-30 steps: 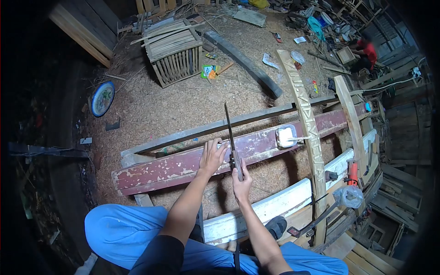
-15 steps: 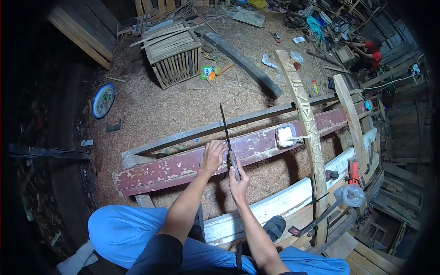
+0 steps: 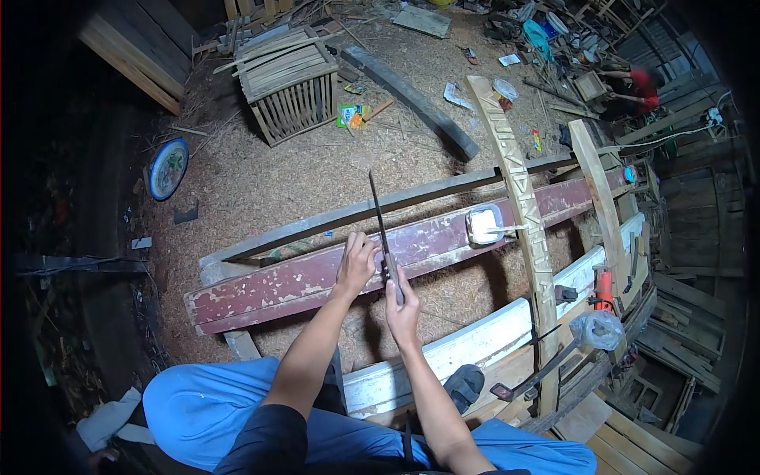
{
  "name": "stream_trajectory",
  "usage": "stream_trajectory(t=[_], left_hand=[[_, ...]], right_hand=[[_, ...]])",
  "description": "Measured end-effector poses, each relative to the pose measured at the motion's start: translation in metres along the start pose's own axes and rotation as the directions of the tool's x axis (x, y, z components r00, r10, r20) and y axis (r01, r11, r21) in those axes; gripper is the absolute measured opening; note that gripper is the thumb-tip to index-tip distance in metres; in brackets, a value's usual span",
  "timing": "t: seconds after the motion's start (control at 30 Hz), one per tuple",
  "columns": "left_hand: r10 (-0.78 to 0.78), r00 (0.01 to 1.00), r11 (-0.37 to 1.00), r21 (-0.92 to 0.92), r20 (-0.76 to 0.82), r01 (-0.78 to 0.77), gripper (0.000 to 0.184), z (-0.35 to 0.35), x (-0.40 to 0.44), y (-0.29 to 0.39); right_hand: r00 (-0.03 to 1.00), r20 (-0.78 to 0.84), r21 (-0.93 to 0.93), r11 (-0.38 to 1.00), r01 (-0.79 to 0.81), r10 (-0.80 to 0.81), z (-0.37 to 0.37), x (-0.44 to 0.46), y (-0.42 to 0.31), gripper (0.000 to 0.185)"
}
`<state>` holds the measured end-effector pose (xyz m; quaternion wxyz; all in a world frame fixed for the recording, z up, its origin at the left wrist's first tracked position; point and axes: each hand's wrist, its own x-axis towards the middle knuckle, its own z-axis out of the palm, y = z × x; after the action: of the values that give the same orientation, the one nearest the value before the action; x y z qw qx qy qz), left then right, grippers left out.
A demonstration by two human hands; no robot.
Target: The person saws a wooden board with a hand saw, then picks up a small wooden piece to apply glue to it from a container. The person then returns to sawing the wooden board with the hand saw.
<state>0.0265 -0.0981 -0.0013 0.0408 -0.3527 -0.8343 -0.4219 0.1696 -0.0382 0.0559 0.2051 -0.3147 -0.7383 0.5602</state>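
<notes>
Around you spreads a floor [image 3: 293, 190] strewn with wood shavings, and in front of you, above it, runs the long maroon plank [image 3: 317, 277], its paint flaking most at your left end. A grey rail [image 3: 332, 222] runs along its far side, and a white plank [image 3: 451, 348] runs nearer to you. To your right, 2 pale timbers lie across the maroon plank: a carved board [image 3: 518, 186] with cut patterns, and beyond it a plain board [image 3: 598, 186]. A dark beam [image 3: 412, 95] lies on the floor farther off, beside a slatted crate [image 3: 291, 99]. At the far right is 1 other person [image 3: 645, 91] in a red top, with a wooden box at their hands. The dark-bladed tool [image 3: 383, 237] is in front of you, over the maroon plank, its tip pointing away from you past the grey rail. Your right hand [image 3: 403, 309] wraps its fingers around the handle; your left hand [image 3: 356, 261] is at the maroon plank just beside the blade, fingers bent and close together, and you cannot tell whether they grip anything. A blue-rimmed basin [image 3: 169, 170] stands tilted at far left, and a clear tub [image 3: 484, 224] with white contents sits on the maroon plank beside the carved board.
</notes>
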Motion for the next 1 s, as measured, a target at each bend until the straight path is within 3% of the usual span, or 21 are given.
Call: stream_trajectory(t=[0.13,0.23,0.27,0.33,0.4,0.47,0.53,0.6,0.63,0.77,0.87,0.9,1.0], left_hand=[[-0.03,0.999,0.999,-0.014,0.01,0.03,0.012,-0.001,0.0,0.003],[0.009,1.0,1.0,-0.002,0.03,-0.008,0.012,-0.004,0.001,0.002],[0.004,0.999,1.0,-0.011,0.038,-0.003,0.012,-0.005,-0.001,0.002],[0.004,0.999,1.0,-0.027,0.038,-0.003,0.012,-0.002,0.002,0.004],[-0.02,0.998,0.999,-0.033,0.057,0.022,0.011,-0.002,0.001,0.002],[-0.043,0.996,0.999,-0.01,0.074,0.044,0.011,0.0,0.0,-0.003],[0.031,0.999,0.999,-0.045,0.033,-0.029,0.011,-0.001,0.001,-0.003],[-0.014,0.998,0.996,-0.088,0.061,0.019,0.01,-0.001,0.0,-0.002],[-0.018,0.998,0.996,-0.092,0.064,0.024,0.01,0.0,0.0,-0.002],[-0.003,0.998,0.996,-0.087,0.064,0.009,0.01,0.0,0.001,-0.003],[0.011,0.998,0.996,-0.087,0.069,-0.005,0.008,0.001,0.003,-0.005],[0.002,0.998,0.996,-0.091,0.07,0.004,0.007,0.001,0.003,-0.004],[0.0,0.999,0.995,-0.102,0.05,0.005,0.005,-0.001,0.008,-0.001]], right_hand=[[1.0,0.023,-0.134,0.991,-0.001,0.004,-0.014,-0.026,-0.006,0.043],[0.982,0.029,-0.054,0.981,-0.187,0.189,-0.018,-0.028,-0.011,0.043],[0.982,0.026,-0.051,0.981,-0.186,0.188,-0.016,-0.028,-0.008,0.043],[0.997,-0.07,-0.031,0.999,-0.028,0.026,-0.014,-0.023,-0.003,0.043],[0.997,-0.059,-0.038,0.998,-0.045,0.043,-0.014,-0.026,-0.005,0.044],[0.961,-0.081,0.122,0.96,-0.254,0.265,-0.012,-0.026,-0.017,0.043],[0.964,-0.099,0.152,0.961,-0.229,0.246,-0.009,-0.019,-0.021,0.042],[0.99,-0.069,0.041,0.992,-0.118,0.121,-0.009,-0.011,-0.008,0.041],[0.991,-0.108,-0.058,0.996,0.072,-0.078,-0.005,-0.008,-0.003,0.041],[0.997,-0.054,-0.098,0.993,-0.063,0.058,-0.007,-0.013,-0.01,0.04],[0.998,-0.049,-0.17,0.984,-0.058,0.05,-0.005,-0.02,-0.009,0.041],[0.995,-0.076,-0.188,0.981,0.056,-0.071,-0.003,-0.017,-0.005,0.043],[0.998,-0.051,-0.189,0.981,-0.049,0.04,-0.002,-0.022,-0.003,0.043]])
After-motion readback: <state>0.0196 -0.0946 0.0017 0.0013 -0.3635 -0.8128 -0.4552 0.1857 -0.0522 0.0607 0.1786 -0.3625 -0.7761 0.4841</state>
